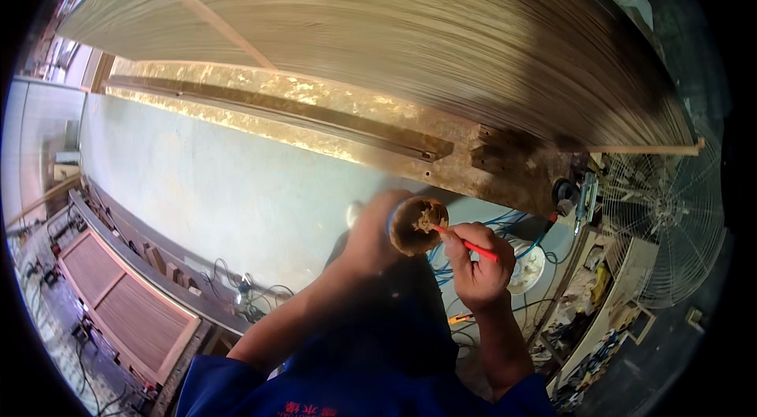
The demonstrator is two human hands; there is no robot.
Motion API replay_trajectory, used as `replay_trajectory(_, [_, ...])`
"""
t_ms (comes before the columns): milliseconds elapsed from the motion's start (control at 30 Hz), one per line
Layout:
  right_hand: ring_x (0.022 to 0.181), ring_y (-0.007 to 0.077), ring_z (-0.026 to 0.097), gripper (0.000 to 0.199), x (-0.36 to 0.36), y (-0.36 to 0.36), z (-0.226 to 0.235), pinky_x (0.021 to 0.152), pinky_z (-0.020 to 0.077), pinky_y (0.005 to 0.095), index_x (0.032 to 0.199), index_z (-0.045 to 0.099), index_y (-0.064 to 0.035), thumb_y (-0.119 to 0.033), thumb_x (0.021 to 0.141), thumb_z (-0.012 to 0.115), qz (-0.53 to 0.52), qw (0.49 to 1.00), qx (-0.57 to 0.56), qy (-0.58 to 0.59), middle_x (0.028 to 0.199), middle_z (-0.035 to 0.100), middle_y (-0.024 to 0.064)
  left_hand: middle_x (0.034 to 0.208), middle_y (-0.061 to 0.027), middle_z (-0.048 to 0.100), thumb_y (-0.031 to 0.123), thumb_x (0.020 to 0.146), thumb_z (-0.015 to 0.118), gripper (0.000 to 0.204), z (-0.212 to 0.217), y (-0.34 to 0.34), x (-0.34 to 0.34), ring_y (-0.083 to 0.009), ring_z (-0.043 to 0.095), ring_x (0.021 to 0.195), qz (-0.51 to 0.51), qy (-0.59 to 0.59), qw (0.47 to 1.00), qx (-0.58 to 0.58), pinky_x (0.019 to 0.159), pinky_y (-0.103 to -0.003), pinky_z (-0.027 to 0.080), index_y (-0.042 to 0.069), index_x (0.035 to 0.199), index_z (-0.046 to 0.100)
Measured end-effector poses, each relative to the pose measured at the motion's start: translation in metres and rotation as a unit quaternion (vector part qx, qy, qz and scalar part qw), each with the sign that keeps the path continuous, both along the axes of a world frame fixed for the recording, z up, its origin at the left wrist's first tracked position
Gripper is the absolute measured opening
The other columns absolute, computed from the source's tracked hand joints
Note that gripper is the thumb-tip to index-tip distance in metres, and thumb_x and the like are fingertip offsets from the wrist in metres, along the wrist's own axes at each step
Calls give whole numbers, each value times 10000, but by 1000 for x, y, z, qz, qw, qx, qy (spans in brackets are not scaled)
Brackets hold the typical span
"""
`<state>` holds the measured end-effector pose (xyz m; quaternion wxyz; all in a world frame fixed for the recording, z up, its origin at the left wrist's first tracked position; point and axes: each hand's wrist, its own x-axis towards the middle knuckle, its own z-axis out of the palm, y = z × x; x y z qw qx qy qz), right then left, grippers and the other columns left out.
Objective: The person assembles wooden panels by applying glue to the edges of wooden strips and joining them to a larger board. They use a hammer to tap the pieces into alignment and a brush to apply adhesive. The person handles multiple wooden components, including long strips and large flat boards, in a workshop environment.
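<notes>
Left hand (pixel 374 236) gripping a small round cup of brown paste (pixel 418 225), right hand (pixel 479 263) pinching a thin red-handled tool (pixel 471 247) with its tip in the paste, large wood-grain panel (pixel 410 31) above

packages: none | labels: none | signs: none | screens: none in view

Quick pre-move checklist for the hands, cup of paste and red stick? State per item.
1. Left hand holds the small cup: ok.
2. Right hand grips the red stick in its fingers: ok.
3. Stick tip in the brown paste: ok.
4. Cup mouth tilted toward the camera, paste not spilling: ok.
5. How much paste is left: cannot tell.
6. Large wood panel close above the hands: ok.
</notes>
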<state>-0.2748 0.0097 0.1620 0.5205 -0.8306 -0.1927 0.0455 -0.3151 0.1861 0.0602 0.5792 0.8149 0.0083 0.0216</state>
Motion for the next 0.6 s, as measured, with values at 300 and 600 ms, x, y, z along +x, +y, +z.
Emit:
replay_trajectory(300, [704, 164, 683, 102, 16, 4, -20, 638, 530, 274, 1019, 651, 11, 52, 929, 675, 77, 996, 1, 53, 823, 682, 113, 1072, -166, 679, 176, 681, 915, 514, -2, 20, 13, -348, 652, 971, 9, 36, 997, 73, 835, -419, 515, 46, 1111, 664])
replay_trajectory(600, [663, 108, 636, 69, 35, -28, -31, 633, 528, 240, 1008, 576, 17, -40, 1019, 613, -18, 985, 90, 148, 821, 659, 94, 1152, -130, 655, 209, 644, 919, 623, -44, -1, 6, -364, 599, 1121, 150, 21, 982, 115, 961, -434, 487, 90, 1185, 635])
